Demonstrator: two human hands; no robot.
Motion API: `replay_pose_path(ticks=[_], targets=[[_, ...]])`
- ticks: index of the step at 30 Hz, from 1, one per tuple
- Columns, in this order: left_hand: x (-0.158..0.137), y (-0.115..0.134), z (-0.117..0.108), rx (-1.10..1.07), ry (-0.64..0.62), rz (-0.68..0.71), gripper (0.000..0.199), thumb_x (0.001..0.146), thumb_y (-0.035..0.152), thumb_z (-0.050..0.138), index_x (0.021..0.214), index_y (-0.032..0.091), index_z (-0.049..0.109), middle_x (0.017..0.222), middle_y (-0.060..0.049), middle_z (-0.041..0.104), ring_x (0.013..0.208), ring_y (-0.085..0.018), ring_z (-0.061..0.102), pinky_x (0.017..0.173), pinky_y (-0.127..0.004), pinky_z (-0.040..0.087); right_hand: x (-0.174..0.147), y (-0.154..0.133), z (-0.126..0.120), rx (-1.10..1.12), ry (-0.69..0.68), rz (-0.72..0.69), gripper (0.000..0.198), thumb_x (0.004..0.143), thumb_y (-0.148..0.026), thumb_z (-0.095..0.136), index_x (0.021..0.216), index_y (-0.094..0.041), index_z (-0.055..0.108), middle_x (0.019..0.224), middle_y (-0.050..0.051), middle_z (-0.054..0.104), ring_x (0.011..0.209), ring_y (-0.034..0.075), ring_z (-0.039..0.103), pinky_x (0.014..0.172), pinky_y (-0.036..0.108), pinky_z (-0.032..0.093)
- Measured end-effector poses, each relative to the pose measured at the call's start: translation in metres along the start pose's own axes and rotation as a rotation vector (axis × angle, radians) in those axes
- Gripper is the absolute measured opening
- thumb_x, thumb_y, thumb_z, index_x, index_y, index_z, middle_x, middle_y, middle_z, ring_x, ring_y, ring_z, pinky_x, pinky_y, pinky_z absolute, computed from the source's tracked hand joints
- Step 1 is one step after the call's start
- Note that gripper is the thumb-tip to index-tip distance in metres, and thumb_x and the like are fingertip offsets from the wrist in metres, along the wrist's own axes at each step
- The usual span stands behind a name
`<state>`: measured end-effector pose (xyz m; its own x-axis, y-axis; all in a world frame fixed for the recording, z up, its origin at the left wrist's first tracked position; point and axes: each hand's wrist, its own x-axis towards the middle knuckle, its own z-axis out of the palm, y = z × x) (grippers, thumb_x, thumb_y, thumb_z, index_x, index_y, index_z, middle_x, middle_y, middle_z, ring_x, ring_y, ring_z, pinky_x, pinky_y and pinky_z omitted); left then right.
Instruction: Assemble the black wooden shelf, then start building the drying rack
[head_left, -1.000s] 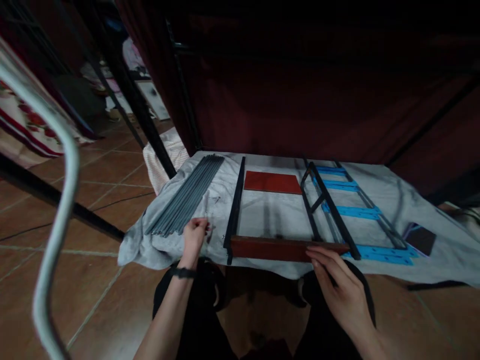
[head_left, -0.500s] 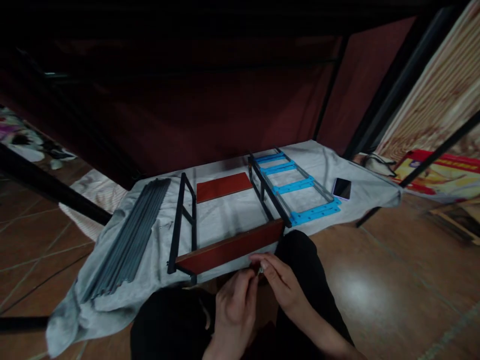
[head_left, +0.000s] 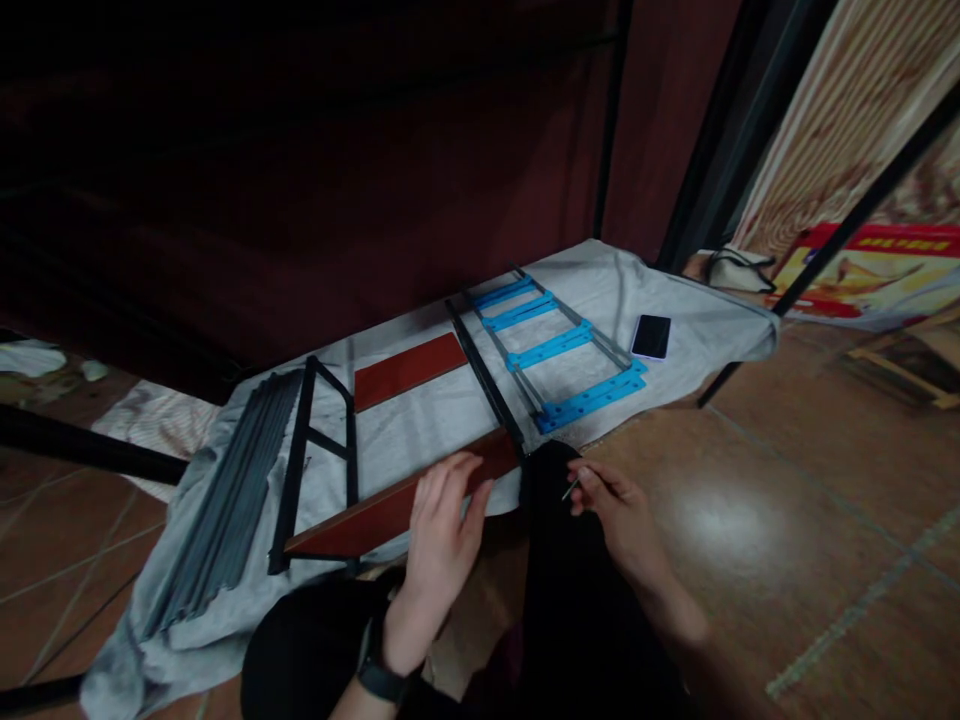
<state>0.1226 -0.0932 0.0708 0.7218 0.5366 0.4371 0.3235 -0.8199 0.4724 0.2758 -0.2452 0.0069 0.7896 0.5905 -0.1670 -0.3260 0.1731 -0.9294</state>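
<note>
My left hand (head_left: 444,525), a dark watch (head_left: 381,665) on its wrist, is over the near red-brown board (head_left: 397,508) with thumb and fingers apart and nothing seen in it. Whether it touches the board I cannot tell. That board stands on edge between a black metal side frame (head_left: 294,470) on the left and another black frame (head_left: 487,375) on the right. Above my right knee, my right hand (head_left: 619,515) pinches a small thin metal rod (head_left: 571,491), its exact kind unclear. A second red-brown board (head_left: 410,370) lies flat beyond.
A grey cloth (head_left: 600,268) covers the low surface. Grey tubes (head_left: 229,500) lie in a bundle at the left. Blue slotted strips (head_left: 551,345) with grey rods and a phone (head_left: 651,337) are at the right. A dark red panel (head_left: 420,200) rises behind.
My hands were together over a small thing; now they are apart. The left has moved up to the board and opened, the right moved right with the rod. The view has shifted.
</note>
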Motion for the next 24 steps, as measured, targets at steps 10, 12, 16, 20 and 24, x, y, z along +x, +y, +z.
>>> replay_pose_path(ticks=[10,12,16,20,24], targets=[[0.058,-0.023,0.029,-0.032,-0.320,-0.174,0.065,0.086,0.027,0.063,0.148,0.030,0.043,0.124,-0.009,0.067,0.111,-0.028,0.065,0.098,-0.040,0.048,0.084,0.008,0.002,0.342,0.006,0.100,0.033,0.065,-0.038,0.085,0.091,-0.019,0.076,0.087,0.005,0.073,0.076,0.016,0.068,0.073,0.032,0.059],[0.063,-0.021,0.031,-0.021,-0.364,-0.187,0.063,0.086,0.025,0.062,0.146,0.032,0.045,0.121,-0.007,0.070,0.109,-0.028,0.067,0.094,-0.039,0.050,0.094,0.009,0.017,0.345,0.005,0.107,0.034,0.064,-0.039,0.085,0.090,-0.019,0.075,0.085,0.004,0.073,0.070,0.014,0.066,0.064,0.027,0.057],[0.072,-0.014,0.034,-0.120,-0.379,-0.261,0.060,0.082,0.026,0.067,0.140,0.033,0.055,0.105,-0.003,0.076,0.095,-0.027,0.072,0.083,-0.034,0.053,0.103,0.013,0.045,0.347,-0.004,0.065,0.034,0.064,-0.041,0.084,0.088,-0.019,0.075,0.080,0.004,0.073,0.066,0.013,0.064,0.061,0.026,0.053],[0.076,-0.011,0.037,-0.199,-0.354,-0.365,0.058,0.075,0.026,0.073,0.132,0.034,0.063,0.101,0.000,0.078,0.089,-0.027,0.073,0.080,-0.032,0.054,0.102,0.019,0.059,0.314,-0.025,0.044,0.030,0.070,-0.043,0.078,0.089,-0.020,0.074,0.081,0.003,0.073,0.067,0.014,0.066,0.063,0.028,0.056],[0.077,-0.017,0.039,-0.175,-0.368,-0.340,0.055,0.078,0.022,0.069,0.131,0.035,0.063,0.108,0.002,0.076,0.097,-0.027,0.073,0.082,-0.031,0.055,0.101,0.021,0.061,0.263,-0.015,0.010,0.028,0.073,-0.043,0.076,0.090,-0.020,0.074,0.082,0.003,0.073,0.068,0.015,0.068,0.067,0.031,0.059]])
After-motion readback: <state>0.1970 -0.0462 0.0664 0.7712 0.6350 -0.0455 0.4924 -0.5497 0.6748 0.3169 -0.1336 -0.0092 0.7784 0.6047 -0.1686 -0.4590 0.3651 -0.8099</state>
